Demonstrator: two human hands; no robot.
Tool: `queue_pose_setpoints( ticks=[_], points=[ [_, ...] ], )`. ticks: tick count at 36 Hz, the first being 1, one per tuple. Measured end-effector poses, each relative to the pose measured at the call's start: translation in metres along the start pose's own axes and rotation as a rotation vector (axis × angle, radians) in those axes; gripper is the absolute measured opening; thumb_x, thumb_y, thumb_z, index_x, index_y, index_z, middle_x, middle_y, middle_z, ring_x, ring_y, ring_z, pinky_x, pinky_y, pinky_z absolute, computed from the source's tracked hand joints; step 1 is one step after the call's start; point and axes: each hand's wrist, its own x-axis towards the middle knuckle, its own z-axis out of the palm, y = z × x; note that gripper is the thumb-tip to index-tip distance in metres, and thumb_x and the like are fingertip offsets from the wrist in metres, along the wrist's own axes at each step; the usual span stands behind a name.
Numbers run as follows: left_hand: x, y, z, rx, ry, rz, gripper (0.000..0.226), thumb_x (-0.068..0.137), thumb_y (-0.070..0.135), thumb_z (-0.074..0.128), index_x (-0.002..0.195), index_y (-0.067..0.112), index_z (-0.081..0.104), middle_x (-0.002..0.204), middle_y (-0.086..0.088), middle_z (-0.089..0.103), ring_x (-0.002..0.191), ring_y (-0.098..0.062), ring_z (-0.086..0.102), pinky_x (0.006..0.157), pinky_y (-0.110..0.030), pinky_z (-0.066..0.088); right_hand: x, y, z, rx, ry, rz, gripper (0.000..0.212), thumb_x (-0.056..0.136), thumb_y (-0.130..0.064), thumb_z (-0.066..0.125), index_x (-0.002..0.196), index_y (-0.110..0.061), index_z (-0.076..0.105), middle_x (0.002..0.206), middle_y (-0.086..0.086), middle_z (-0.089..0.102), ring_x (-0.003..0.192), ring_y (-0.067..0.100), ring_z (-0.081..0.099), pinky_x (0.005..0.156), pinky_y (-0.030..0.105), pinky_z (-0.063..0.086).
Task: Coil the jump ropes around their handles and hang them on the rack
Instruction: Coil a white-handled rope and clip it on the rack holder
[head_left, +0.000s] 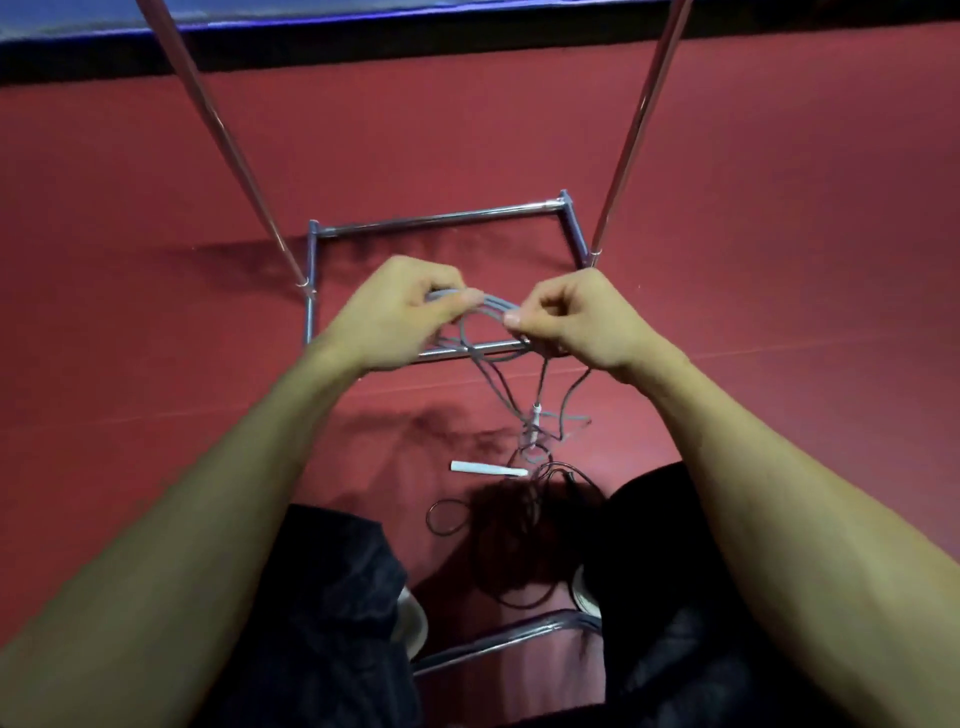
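Grey-blue jump rope cord (485, 306), several strands bunched into loops, held up between both hands above the rack base. Left hand (405, 312) is curled around one end of the bunch, with its thumb laid flat along the strands. Right hand (569, 317) pinches the other end between thumb and forefinger, the other fingers tucked in. The hands are near each other with a short span of cord between them. Both forearms are bare and reach forward and down, wrists slightly bent inward.

Loose cord drops from the hands to the floor. A slim white handle (535, 415) dangles on it, blurred. A second white handle (488, 469) lies flat on the floor just beside the trailing end. A thin black rope (519, 525) lies in a loose tangle on the floor between the person's feet, near the white handle.

Chrome tube rack (441, 218): a rectangular base frame on the floor, with two shiny uprights rising toward the camera at left and right. Another chrome bar runs by the feet. Dark trousers (332, 597) and a white shoe (413, 621) show at the bottom.

Red matte floor (779, 234) all around, with shadows of the arms and rope on it. A blue band (78, 21) above a dark strip runs along the far edge.
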Motion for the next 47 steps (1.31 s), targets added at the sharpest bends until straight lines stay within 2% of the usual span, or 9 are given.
queue_pose_setpoints(
  ticks=[8, 13, 18, 22, 25, 28, 35, 40, 47],
  points=[
    [0.005, -0.044, -0.063, -0.624, 0.709, -0.274, 0.046, 0.096, 0.019, 0.058, 0.05, 0.02, 0.055, 0.045, 0.008, 0.043, 0.037, -0.007, 0.033, 0.044, -0.024, 0.036, 0.007, 0.043, -0.029, -0.43, 0.148, 0.034, 0.038, 0.091, -0.023, 0.068, 0.062, -0.01, 0.047, 0.055, 0.003, 0.045, 0.051, 0.011, 0.036, 0.053, 0.029, 0.032],
    [-0.003, -0.062, -0.04, -0.09, 0.183, -0.452, 0.014, 0.092, 0.021, 0.065, 0.088, 0.008, 0.068, 0.075, -0.005, 0.063, 0.068, -0.019, 0.054, 0.063, -0.029, 0.039, 0.004, 0.037, -0.016, -0.212, 0.182, 0.041, 0.036, 0.097, -0.018, 0.06, 0.064, -0.01, 0.047, 0.054, 0.004, 0.05, 0.046, 0.018, 0.057, 0.05, 0.03, 0.038],
    [-0.001, -0.032, -0.006, 0.244, 0.037, -0.498, 0.085, 0.088, 0.035, 0.068, 0.154, 0.016, 0.017, 0.157, -0.01, 0.013, 0.141, -0.028, 0.031, 0.115, -0.029, 0.022, 0.005, 0.018, 0.006, -0.116, 0.087, -0.036, 0.026, 0.096, -0.017, 0.061, 0.07, -0.015, 0.062, 0.059, 0.011, 0.059, 0.057, 0.017, 0.056, 0.06, 0.038, 0.044],
    [-0.002, 0.007, 0.02, 0.242, -0.053, 0.012, 0.06, 0.079, 0.014, 0.039, 0.138, 0.012, 0.047, 0.137, -0.007, 0.051, 0.132, -0.028, 0.043, 0.111, -0.028, 0.028, 0.005, -0.008, 0.02, -0.053, -0.103, -0.071, 0.025, 0.094, -0.007, 0.061, 0.069, -0.006, 0.063, 0.057, 0.012, 0.061, 0.054, 0.019, 0.066, 0.057, 0.031, 0.043],
    [-0.004, 0.023, 0.022, -0.007, -0.117, -0.088, 0.047, 0.074, 0.007, 0.033, 0.113, 0.016, 0.056, 0.085, -0.006, 0.068, 0.075, -0.025, 0.063, 0.067, -0.033, 0.051, 0.003, -0.022, 0.018, -0.041, -0.088, -0.107, 0.023, 0.092, -0.006, 0.064, 0.069, -0.002, 0.066, 0.051, 0.001, 0.057, 0.049, 0.013, 0.051, 0.053, 0.024, 0.04],
    [-0.004, 0.022, 0.016, -0.173, -0.078, -0.166, 0.027, 0.097, 0.003, 0.034, 0.113, 0.014, 0.052, 0.059, -0.004, 0.051, 0.045, -0.011, 0.04, 0.048, -0.025, 0.034, 0.002, -0.027, 0.011, -0.043, -0.06, -0.111, 0.029, 0.092, -0.008, 0.065, 0.063, -0.012, 0.062, 0.05, -0.003, 0.051, 0.05, 0.009, 0.039, 0.05, 0.024, 0.034],
    [-0.011, 0.032, -0.01, -0.141, 0.137, -0.053, 0.008, 0.083, 0.018, 0.076, 0.081, 0.019, 0.068, 0.06, -0.011, 0.061, 0.05, -0.011, 0.039, 0.05, -0.025, 0.03, -0.001, -0.041, 0.008, -0.139, -0.138, -0.129, 0.025, 0.089, -0.01, 0.069, 0.066, -0.011, 0.059, 0.051, -0.002, 0.054, 0.045, 0.004, 0.044, 0.048, 0.019, 0.035],
    [-0.016, 0.021, -0.042, -0.183, 0.484, -0.104, 0.017, 0.079, 0.012, 0.078, 0.069, 0.018, 0.067, 0.047, 0.019, 0.057, 0.047, 0.006, 0.046, 0.05, -0.012, 0.035, -0.001, -0.037, -0.005, -0.427, -0.082, -0.159, 0.038, 0.086, -0.015, 0.073, 0.06, -0.025, 0.048, 0.053, -0.01, 0.04, 0.048, 0.003, 0.036, 0.052, 0.024, 0.026],
    [-0.024, 0.008, -0.044, -0.167, 0.521, -0.208, 0.024, 0.082, 0.021, 0.077, 0.062, 0.022, 0.063, 0.05, 0.005, 0.049, 0.049, -0.006, 0.035, 0.049, -0.023, 0.027, -0.004, -0.037, -0.005, -0.289, -0.137, -0.091, 0.024, 0.091, -0.019, 0.069, 0.069, -0.017, 0.058, 0.061, 0.004, 0.05, 0.056, 0.011, 0.041, 0.056, 0.028, 0.034]
  ],
)
